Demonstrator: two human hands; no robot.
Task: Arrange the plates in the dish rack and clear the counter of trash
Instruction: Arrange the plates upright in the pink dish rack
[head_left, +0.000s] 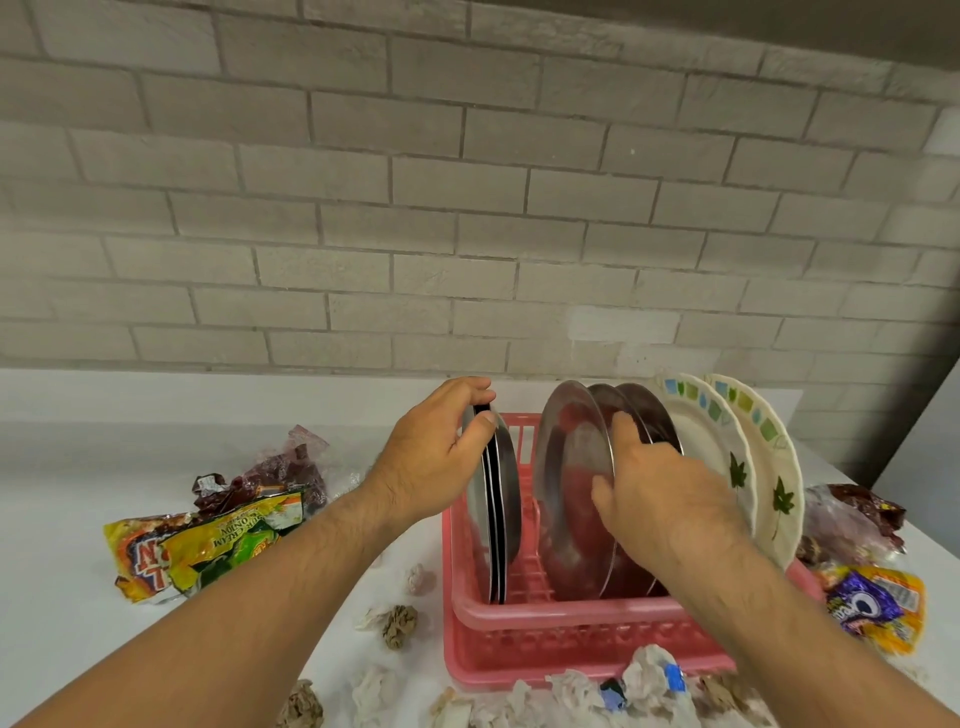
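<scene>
**Plates go upright while the trash waits**

Fingers (475, 388) of my left hand (441, 447) grip the top rim of the left steel plates (506, 493). My right hand (654, 493) hooks the rims of the middle steel plates (571, 467). All stand on edge in the pink dish rack (545, 618), faces turned sideways, the row running across it. Racking looks nearly done. Next I'd space them, then gather the wrappers (208, 545) off the counter (78, 649).

White counter (62, 649): pink dish rack (571, 623) below your fingers (470, 389); chip bags (208, 545) left of them; snack wrappers (872, 603) right; crumpled paper (399, 623) nearer you.
</scene>
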